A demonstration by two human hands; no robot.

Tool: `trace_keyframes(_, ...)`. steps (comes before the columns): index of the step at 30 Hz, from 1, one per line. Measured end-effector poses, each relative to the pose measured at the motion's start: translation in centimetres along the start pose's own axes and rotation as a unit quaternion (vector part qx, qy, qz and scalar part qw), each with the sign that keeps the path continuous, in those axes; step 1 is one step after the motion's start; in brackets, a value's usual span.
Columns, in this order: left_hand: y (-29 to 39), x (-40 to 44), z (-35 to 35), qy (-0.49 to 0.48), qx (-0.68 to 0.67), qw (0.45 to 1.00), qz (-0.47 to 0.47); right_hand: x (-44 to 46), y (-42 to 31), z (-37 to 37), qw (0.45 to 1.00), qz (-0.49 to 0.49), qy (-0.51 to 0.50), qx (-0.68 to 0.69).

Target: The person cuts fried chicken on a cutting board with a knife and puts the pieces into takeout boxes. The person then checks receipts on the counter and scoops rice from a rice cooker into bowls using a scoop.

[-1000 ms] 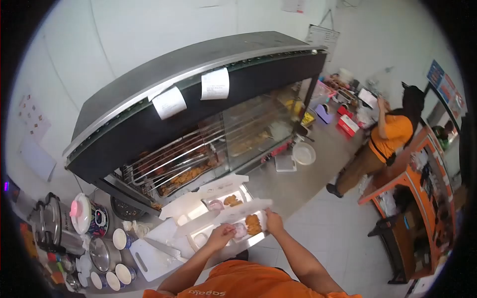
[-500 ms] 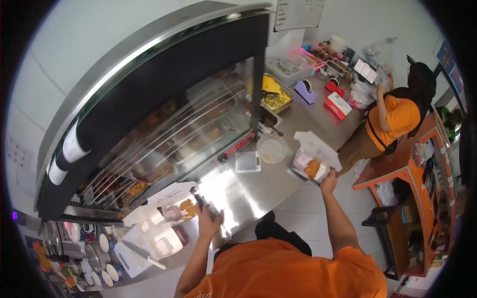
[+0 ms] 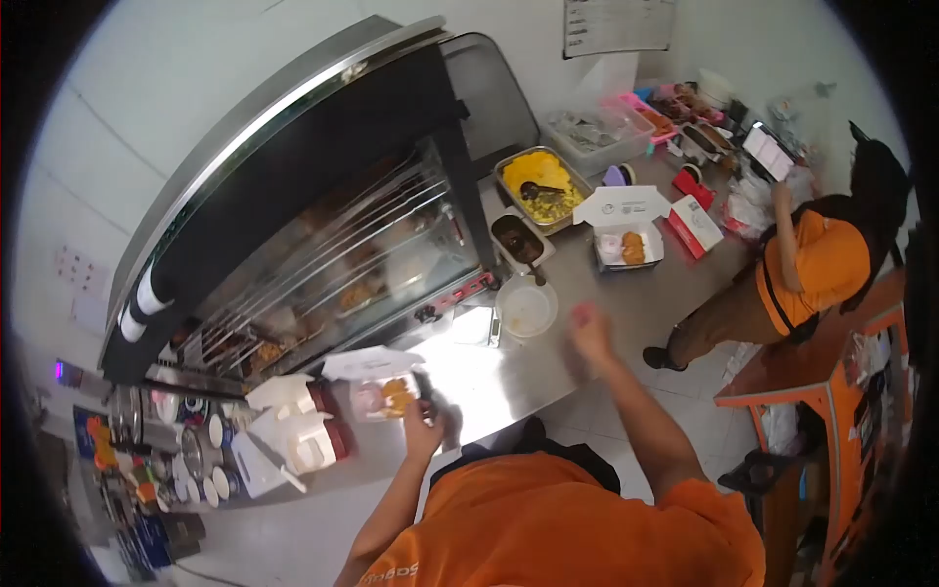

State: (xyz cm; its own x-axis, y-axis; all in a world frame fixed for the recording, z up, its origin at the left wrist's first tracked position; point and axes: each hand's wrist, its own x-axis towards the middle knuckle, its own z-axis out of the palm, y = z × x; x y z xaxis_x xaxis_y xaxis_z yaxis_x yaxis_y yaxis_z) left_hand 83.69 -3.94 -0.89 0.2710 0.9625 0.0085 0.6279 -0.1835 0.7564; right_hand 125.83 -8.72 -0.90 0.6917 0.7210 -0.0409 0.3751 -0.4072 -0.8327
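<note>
My left hand grips the near right edge of an open food box, its lid tipped back. Fried chicken and a pink-white wrapped portion lie inside. My right hand hovers over the steel counter's front part, blurred by motion; its fingers cannot be read. Beyond it, apart from the hand, a second open box stands on the counter with similar food in it. Left of my right hand is a round translucent tub.
A glass-fronted warming cabinet fills the counter's back left. A tray of yellow food and a sauce pan stand beside it. Empty cartons and a white cutting board lie left. A co-worker stands right.
My right hand has let go of the second box, now set farther back on the counter, and drawn back from it. The left hand's box has shifted slightly.
</note>
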Motion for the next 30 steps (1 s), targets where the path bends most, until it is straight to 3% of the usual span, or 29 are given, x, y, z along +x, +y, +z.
trace_keyframes(1, 1.2, -0.7, 0.9, -0.010, -0.012, 1.000, -0.002, -3.4, -2.1, 2.2, 0.992, 0.005, -0.124, 0.010)
trace_keyframes(2, 2.0, -1.3, 1.8, -0.028, -0.016, 0.999, 0.014, -5.4, -0.7, 5.4, 0.955, -0.097, -0.278, 0.014)
trace_keyframes(4, 4.3, -2.2, 2.7, -0.107, -0.067, 0.992, 0.006, -10.1, -6.0, 7.2, 0.872, 0.079, -0.483, 0.023)
trace_keyframes(5, 6.3, -2.4, 2.4, -0.163, -0.117, 0.980, -0.015, -11.4, -5.6, 9.4, 0.872, 0.077, -0.484, 0.010)
trace_keyframes(7, 9.2, -2.7, 1.3, -0.251, -0.139, 0.958, 0.003, -12.5, -7.2, 10.5, 0.882, 0.112, -0.457, -0.014)
trace_keyframes(11, 9.2, -2.8, -0.6, -0.240, -0.146, 0.960, 0.014, -12.9, -1.1, 13.9, 0.958, -0.059, -0.238, -0.146)
trace_keyframes(14, 6.3, -3.7, -1.9, -0.156, -0.148, 0.977, -0.013, -11.2, 1.1, 10.2, 0.934, -0.144, -0.231, -0.232)
trace_keyframes(15, 5.4, -4.0, -2.7, -0.137, -0.121, 0.983, -0.027, -9.9, 3.1, 8.6, 0.900, -0.198, -0.253, -0.295)
trace_keyframes(17, 2.5, -5.4, -3.9, -0.089, -0.125, 0.987, -0.046, -6.8, 7.7, 3.5, 0.905, -0.172, -0.257, -0.292)
trace_keyframes(18, 1.0, -6.1, -4.4, -0.062, -0.126, 0.988, -0.059, -5.3, 10.3, 0.5, 0.899, -0.262, -0.183, -0.299)
trace_keyframes(20, -1.5, -7.4, -5.4, -0.030, -0.147, 0.985, -0.086, 0.0, 18.3, -5.2, 0.888, -0.196, -0.235, -0.343)
trace_keyframes(22, -3.0, -9.2, -6.7, 0.030, -0.158, 0.982, -0.103, 4.2, 19.4, -12.7, 0.805, -0.251, -0.268, -0.466)
trace_keyframes(23, -2.4, -9.6, -8.0, 0.017, -0.130, 0.982, -0.138, 5.5, 19.4, -14.7, 0.943, -0.032, -0.235, -0.232)
trace_keyframes(24, -3.3, -9.9, -8.5, 0.024, -0.122, 0.982, -0.142, 7.0, 19.0, -16.3, 0.962, 0.206, -0.176, 0.026)
trace_keyframes(25, -4.1, -10.0, -8.8, 0.023, -0.115, 0.983, -0.141, 8.6, 17.8, -17.9, 0.955, 0.213, -0.204, -0.003)
trace_keyframes(27, -3.5, -9.7, -10.3, 0.033, -0.087, 0.986, -0.140, 13.2, 22.9, -19.8, 0.966, 0.068, -0.183, -0.169)
trace_keyframes(28, -3.5, -9.4, -11.2, 0.037, -0.071, 0.987, -0.137, 13.7, 23.0, -19.8, 0.947, 0.054, -0.124, -0.293)
trace_keyframes(30, -4.9, -8.6, -12.0, 0.159, 0.014, 0.981, -0.114, 14.9, 21.7, -19.2, 0.856, 0.020, 0.008, -0.516)
